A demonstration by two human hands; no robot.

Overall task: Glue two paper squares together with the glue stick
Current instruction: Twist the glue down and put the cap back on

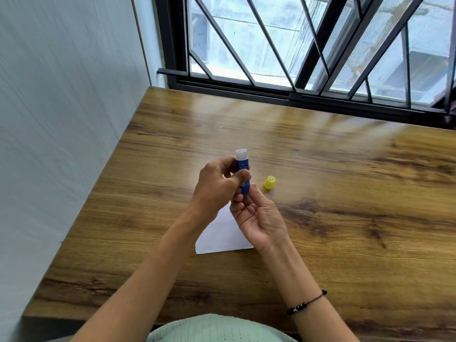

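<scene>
The left hand clasps the blue glue stick around its middle, holding it upright above the wooden table with the white tip at the top uncovered. Just to its right and nearer, the right hand pinches the stick's bottom end with its fingertips, palm turned up. White paper lies flat on the table beneath both hands, partly hidden by them. Farther right, the yellow cap rests on the table, apart from the stick.
</scene>
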